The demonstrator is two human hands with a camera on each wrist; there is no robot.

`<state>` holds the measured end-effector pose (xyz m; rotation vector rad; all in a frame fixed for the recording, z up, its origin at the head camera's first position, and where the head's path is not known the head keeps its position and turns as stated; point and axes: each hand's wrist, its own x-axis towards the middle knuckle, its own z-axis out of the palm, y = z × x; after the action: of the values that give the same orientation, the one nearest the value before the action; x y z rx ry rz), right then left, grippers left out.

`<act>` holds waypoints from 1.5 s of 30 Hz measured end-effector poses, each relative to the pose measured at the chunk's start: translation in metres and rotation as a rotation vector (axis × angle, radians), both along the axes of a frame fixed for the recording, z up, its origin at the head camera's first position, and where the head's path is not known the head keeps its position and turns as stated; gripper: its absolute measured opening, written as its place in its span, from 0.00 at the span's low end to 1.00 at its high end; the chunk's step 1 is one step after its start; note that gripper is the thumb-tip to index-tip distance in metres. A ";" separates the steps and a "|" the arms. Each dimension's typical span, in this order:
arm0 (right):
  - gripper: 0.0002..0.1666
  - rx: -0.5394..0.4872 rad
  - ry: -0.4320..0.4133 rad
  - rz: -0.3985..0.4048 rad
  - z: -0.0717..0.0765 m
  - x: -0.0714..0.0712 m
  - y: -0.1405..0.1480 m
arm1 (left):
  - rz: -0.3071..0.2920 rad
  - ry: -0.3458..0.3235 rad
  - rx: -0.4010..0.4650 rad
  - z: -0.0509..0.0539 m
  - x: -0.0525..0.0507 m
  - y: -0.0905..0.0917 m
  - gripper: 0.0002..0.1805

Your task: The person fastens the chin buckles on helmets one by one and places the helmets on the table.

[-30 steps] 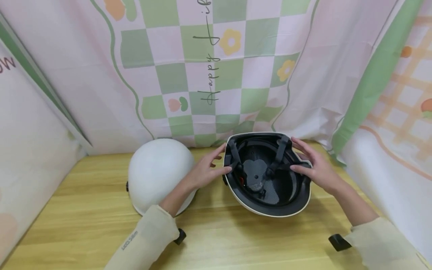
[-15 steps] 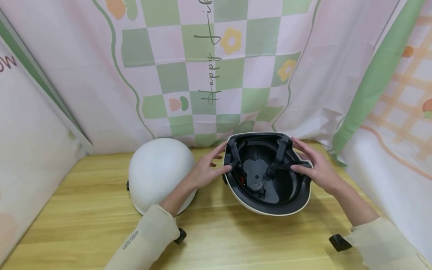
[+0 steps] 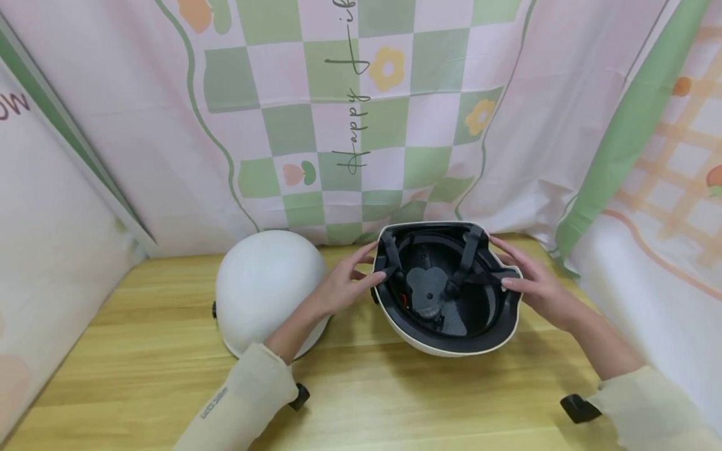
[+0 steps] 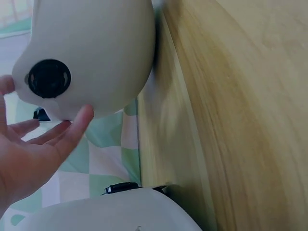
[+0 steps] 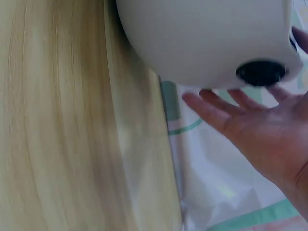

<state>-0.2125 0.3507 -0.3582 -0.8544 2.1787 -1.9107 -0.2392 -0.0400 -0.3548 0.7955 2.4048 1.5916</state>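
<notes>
A white helmet (image 3: pixel 440 348) with a black lining and dark straps stands upside down on the table, its opening facing up towards me. My left hand (image 3: pixel 346 285) holds its left rim, thumb at the edge and fingers along the outer shell near a round black knob (image 4: pixel 49 78). On the opposite side my right hand (image 3: pixel 538 288) holds the right rim, thumb over the edge; in the right wrist view its long fingers lie against the shell's side below another black knob (image 5: pixel 261 72). The fingertips behind the shell are hidden in the head view.
A second white helmet (image 3: pixel 267 288) sits dome up on the wooden table (image 3: pixel 141 376), to the left, partly behind my left forearm. A printed checkered cloth (image 3: pixel 361 125) hangs along the table's back edge, with more cloth on both sides.
My right hand has shifted slightly to the right, its thumb moving outward to the rim. The upturned helmet has tipped very slightly; my left hand stays nearly in place.
</notes>
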 end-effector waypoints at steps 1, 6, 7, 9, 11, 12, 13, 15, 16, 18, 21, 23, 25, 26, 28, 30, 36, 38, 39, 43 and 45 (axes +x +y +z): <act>0.43 -0.042 -0.041 0.054 -0.001 -0.001 0.004 | -0.010 -0.017 0.013 0.000 0.000 -0.001 0.37; 0.47 -0.182 -0.148 0.328 -0.005 -0.003 0.017 | -0.100 -0.075 0.050 -0.003 0.001 -0.007 0.42; 0.48 -0.211 -0.164 0.384 -0.005 -0.004 0.019 | -0.122 -0.077 0.053 -0.004 0.000 -0.009 0.44; 0.51 -0.266 -0.192 0.496 -0.006 -0.006 0.022 | -0.154 -0.093 0.062 -0.006 0.000 -0.011 0.46; 0.52 -0.298 -0.208 0.577 -0.007 -0.008 0.024 | -0.163 -0.123 0.082 -0.007 -0.001 -0.013 0.46; 0.52 -0.302 -0.208 0.600 -0.007 -0.009 0.026 | -0.156 -0.139 0.091 -0.008 -0.001 -0.013 0.45; 0.53 -0.297 -0.202 0.604 -0.007 -0.009 0.027 | -0.146 -0.153 0.106 -0.009 -0.001 -0.013 0.44; 0.53 -0.262 -0.178 0.563 -0.007 -0.008 0.028 | -0.114 -0.171 0.141 -0.010 -0.001 -0.012 0.42; 0.52 -0.239 -0.166 0.525 -0.006 -0.008 0.029 | -0.101 -0.165 0.168 -0.011 -0.001 -0.011 0.40; 0.51 -0.187 -0.140 0.438 -0.005 -0.005 0.030 | -0.072 -0.134 0.221 -0.012 -0.001 -0.008 0.36; 0.49 -0.128 -0.114 0.346 -0.003 -0.003 0.031 | -0.035 -0.079 0.289 -0.013 0.000 -0.004 0.29; 0.48 -0.111 -0.102 0.327 -0.002 -0.002 0.031 | -0.011 -0.052 0.311 -0.013 0.001 -0.002 0.25; 0.48 -0.102 -0.090 0.325 -0.001 -0.002 0.031 | 0.015 -0.029 0.309 -0.014 0.002 0.000 0.23; 0.48 -0.098 -0.086 0.324 -0.001 -0.001 0.031 | 0.027 -0.017 0.303 -0.014 0.003 0.000 0.22; 0.47 -0.091 -0.083 0.314 0.000 -0.001 0.030 | 0.041 0.005 0.295 -0.015 0.003 0.000 0.21; 0.47 -0.084 -0.070 0.306 0.001 -0.001 0.030 | 0.051 0.021 0.285 -0.016 0.003 0.000 0.21; 0.44 -0.082 -0.016 0.270 0.001 -0.003 0.028 | 0.091 0.053 0.248 -0.019 0.000 0.002 0.20; 0.44 -0.086 0.010 0.255 0.001 -0.004 0.027 | 0.108 0.069 0.228 -0.020 -0.001 0.002 0.20; 0.44 -0.089 0.022 0.245 0.000 -0.004 0.027 | 0.112 0.073 0.220 -0.021 -0.002 0.002 0.20; 0.42 -0.120 0.051 0.226 -0.001 -0.006 0.026 | 0.100 0.077 0.165 -0.020 -0.003 0.001 0.21; 0.41 -0.138 0.062 0.224 -0.001 -0.008 0.026 | 0.079 0.069 0.140 -0.019 -0.003 0.001 0.22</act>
<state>-0.2201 0.3763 -0.3596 -1.1422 1.9049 -1.9631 -0.2424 -0.0393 -0.3742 0.8014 2.4215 1.8079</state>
